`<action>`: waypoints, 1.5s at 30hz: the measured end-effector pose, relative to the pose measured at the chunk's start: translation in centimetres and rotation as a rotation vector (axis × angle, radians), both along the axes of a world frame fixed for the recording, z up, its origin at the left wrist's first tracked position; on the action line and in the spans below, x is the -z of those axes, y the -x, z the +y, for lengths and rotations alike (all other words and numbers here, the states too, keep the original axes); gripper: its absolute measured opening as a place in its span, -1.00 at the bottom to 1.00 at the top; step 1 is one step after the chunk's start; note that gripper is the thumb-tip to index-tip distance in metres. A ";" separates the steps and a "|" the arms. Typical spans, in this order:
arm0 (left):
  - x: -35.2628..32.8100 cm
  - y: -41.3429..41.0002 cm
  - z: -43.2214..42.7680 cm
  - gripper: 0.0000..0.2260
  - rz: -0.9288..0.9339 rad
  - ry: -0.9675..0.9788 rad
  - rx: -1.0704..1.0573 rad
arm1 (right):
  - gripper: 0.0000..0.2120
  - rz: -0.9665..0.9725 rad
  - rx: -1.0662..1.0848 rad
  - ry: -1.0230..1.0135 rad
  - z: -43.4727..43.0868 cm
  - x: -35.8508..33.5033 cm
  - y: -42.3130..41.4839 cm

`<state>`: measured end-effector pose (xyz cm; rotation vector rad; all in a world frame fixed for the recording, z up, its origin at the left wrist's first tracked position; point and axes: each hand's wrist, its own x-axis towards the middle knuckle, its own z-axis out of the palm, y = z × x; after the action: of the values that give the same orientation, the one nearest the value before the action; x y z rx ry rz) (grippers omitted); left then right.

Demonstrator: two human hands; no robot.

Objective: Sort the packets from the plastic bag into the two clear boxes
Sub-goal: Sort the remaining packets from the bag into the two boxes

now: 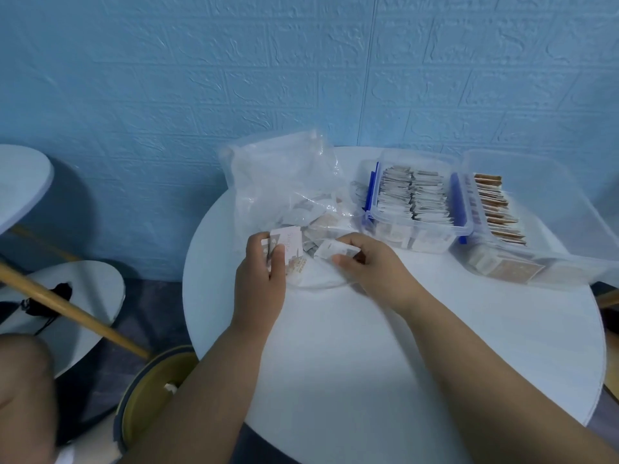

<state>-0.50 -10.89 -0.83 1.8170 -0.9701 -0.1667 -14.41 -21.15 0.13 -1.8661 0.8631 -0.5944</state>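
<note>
You are working at the far left of the round white worktop (368,363), where the plastic bag (281,182) is lying crumpled with its long axis running from the blue wall toward you and its open mouth facing you. Loose packets (321,222) are showing through the film near the mouth.

Your left hand (263,266) is gripping a small stack of packets (289,249) just at the bag's mouth. The fingers are curling round the stack's left edge and the thumb is pressing on its face. The stack is standing with its long axis pointing away from you, leaning a little to the right.

Your right hand (368,266) is pinching a single white packet (336,251) between thumb and curled fingers. This one is lying crosswise, its long axis running left to right and dipping slightly toward the stack. The two hands are sitting close together but not touching.

To the right of the bag, the two clear boxes are standing side by side – the nearer box (418,226) with blue clips is holding pale packets (412,195) on edge in rows, and the farther-right box (536,189) is holding brown-edged packets (499,205) the same way. Both boxes are lying with their long axes slanting away from you.
</note>
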 end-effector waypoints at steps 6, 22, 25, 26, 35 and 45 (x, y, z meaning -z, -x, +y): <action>-1.2 4.5 -0.7 -0.82 0.158 0.132 0.224 | -0.76 -0.136 0.038 0.080 0.8 -1.0 3.1; 1.6 10.3 -3.3 -0.63 -0.148 -0.112 0.463 | -0.59 -0.153 0.223 0.302 1.2 2.0 9.0; 1.8 10.1 -3.3 -0.63 -0.111 -0.109 0.424 | -0.61 -0.149 0.175 0.324 1.1 2.3 9.0; 1.9 10.1 -3.4 -0.60 -0.123 -0.118 0.424 | -0.62 -0.139 0.159 0.344 1.1 2.5 9.0; 1.8 10.1 -3.4 -0.61 -0.234 -0.157 0.468 | -0.57 -0.038 0.062 0.485 0.9 2.6 8.7; -2.9 9.6 -6.5 -0.82 0.156 0.051 0.506 | -0.65 -0.302 0.324 0.285 -2.0 -2.9 8.6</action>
<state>-10.09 -17.35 2.08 1.4574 -1.2915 -0.5813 -22.97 -23.15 3.03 -1.8299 0.9190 -1.2223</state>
